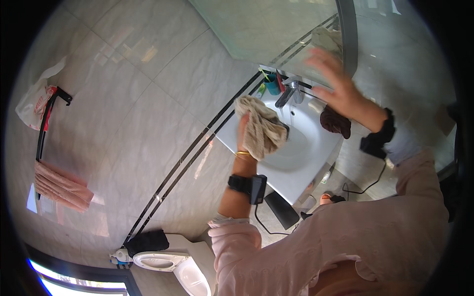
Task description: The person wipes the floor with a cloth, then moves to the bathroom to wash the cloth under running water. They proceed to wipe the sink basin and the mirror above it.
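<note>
My left hand (pixel 243 130) is closed on a crumpled beige towel (pixel 261 129), held over the left side of the white washbasin (pixel 284 172). Folds of the towel cover most of the fingers. A small dark edge shows at the towel's right side; I cannot make out what it is. Raised in front of the mirror (pixel 281 29), my right hand (pixel 340 89) is empty, its fingers apart and slightly blurred. It is above and to the right of the chrome faucet (pixel 291 91). Below it, a dark brown cloth (pixel 335 122) lies on the basin's right rim.
Behind the basin stand a teal cup (pixel 272 85) with a toothbrush and a green-and-white tube (pixel 260 91). A pink towel (pixel 63 186) and a plastic bag (pixel 37 106) hang on the left wall's black rail. The toilet (pixel 192 276) is at the lower left. Cables run from both wrist straps.
</note>
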The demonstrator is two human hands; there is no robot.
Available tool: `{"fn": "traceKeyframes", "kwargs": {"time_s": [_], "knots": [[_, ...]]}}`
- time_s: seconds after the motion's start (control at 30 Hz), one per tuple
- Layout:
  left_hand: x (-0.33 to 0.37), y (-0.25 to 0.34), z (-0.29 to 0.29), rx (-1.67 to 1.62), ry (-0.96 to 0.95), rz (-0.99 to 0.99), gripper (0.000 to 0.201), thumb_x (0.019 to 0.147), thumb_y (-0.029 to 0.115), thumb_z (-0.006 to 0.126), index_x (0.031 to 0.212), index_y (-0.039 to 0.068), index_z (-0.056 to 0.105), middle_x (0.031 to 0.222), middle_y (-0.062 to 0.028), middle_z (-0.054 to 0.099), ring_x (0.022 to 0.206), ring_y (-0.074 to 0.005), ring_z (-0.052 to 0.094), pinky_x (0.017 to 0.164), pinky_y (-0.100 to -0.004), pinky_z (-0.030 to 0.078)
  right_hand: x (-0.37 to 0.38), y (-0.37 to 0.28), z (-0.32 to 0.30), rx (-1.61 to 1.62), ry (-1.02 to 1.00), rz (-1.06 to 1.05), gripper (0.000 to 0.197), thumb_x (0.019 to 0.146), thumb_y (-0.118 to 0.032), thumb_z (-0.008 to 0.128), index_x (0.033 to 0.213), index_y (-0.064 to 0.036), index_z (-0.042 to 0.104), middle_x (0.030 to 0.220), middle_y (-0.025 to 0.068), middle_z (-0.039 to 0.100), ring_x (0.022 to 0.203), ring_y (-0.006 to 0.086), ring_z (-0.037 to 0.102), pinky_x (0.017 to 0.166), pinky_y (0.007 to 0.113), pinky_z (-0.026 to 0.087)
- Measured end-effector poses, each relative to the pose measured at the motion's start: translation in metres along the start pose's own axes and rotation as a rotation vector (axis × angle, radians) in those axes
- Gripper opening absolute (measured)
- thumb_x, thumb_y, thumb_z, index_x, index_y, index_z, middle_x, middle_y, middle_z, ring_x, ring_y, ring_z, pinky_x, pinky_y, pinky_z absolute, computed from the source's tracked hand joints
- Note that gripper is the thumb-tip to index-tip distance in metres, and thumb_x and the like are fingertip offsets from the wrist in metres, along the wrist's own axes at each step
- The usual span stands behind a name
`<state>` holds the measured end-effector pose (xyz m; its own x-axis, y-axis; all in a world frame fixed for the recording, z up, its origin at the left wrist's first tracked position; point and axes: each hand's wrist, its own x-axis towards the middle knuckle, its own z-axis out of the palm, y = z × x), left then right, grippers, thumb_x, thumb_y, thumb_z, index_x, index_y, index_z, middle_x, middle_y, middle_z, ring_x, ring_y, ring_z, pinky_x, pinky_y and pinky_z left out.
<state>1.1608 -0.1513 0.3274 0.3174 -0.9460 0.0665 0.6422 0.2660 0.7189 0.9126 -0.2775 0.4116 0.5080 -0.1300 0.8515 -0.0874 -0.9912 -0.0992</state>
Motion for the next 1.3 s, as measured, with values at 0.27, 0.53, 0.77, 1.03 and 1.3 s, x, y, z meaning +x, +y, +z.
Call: {"fn": "traceKeyframes", "kwargs": {"time_s": [0.27, 0.53, 0.77, 1.03, 1.3], "knots": [[0.120, 0.086, -0.020, 0.032, -0.020, 0.146, 0.035, 0.085, 0.031, 0.054, 0.108, 0.005, 0.051, 0.099, -0.0140, 0.059, 0.091, -0.0326, 0.058, 0.081, -0.0459, 0.049, 0.018, 0.084, -0.067, -0.324, 0.214, 0.016, 0.055, 0.089, -0.016, 0.050, 0.137, -0.0015, 0.028, 0.144, 0.0150, 0.024, 0.133, 0.0288, 0.024, 0.108, 0.036, 0.020], [0.235, 0.080, -0.074, -0.046, 0.099, 0.247, 0.049, 0.085, 0.034, 0.057, 0.123, 0.007, 0.042, 0.114, -0.0123, 0.053, 0.105, -0.0316, 0.052, 0.089, -0.0475, 0.044, 0.003, 0.132, -0.020, -0.166, 0.239, 0.082, 0.058, 0.089, -0.012, 0.036, 0.142, -0.0012, 0.013, 0.148, 0.0151, 0.012, 0.137, 0.0280, 0.011, 0.110, 0.037, 0.009], [0.309, 0.078, -0.093, 0.099, 0.198, 0.357, 0.043, 0.090, 0.031, 0.051, 0.127, 0.012, 0.041, 0.123, -0.0113, 0.050, 0.108, -0.0315, 0.051, 0.092, -0.0469, 0.043, 0.005, 0.154, -0.006, -0.115, 0.341, -0.028, 0.065, 0.094, -0.038, 0.029, 0.141, 0.0022, 0.010, 0.148, 0.0176, 0.009, 0.136, 0.0304, 0.011, 0.109, 0.039, 0.011], [0.371, 0.067, -0.072, 0.489, 0.318, 0.458, 0.058, 0.089, 0.025, 0.053, 0.138, 0.011, 0.024, 0.127, -0.0149, 0.044, 0.111, -0.0267, 0.046, 0.093, -0.0376, 0.039, -0.024, 0.158, -0.005, -0.050, 0.373, 0.245, 0.083, 0.089, -0.056, 0.033, 0.141, 0.0016, 0.006, 0.145, 0.0165, 0.015, 0.132, 0.0268, 0.019, 0.107, 0.038, 0.017], [0.318, -0.030, -0.030, 0.800, 0.180, 0.959, 0.072, 0.087, 0.028, 0.054, 0.136, -0.010, 0.016, 0.141, -0.0266, 0.022, 0.131, -0.0374, 0.021, 0.109, -0.0394, 0.012, -0.031, 0.155, 0.000, -0.084, 0.438, 0.297, 0.067, 0.094, -0.045, 0.027, 0.140, 0.0022, 0.015, 0.144, 0.0166, 0.020, 0.132, 0.0278, 0.021, 0.107, 0.037, 0.017]]}}
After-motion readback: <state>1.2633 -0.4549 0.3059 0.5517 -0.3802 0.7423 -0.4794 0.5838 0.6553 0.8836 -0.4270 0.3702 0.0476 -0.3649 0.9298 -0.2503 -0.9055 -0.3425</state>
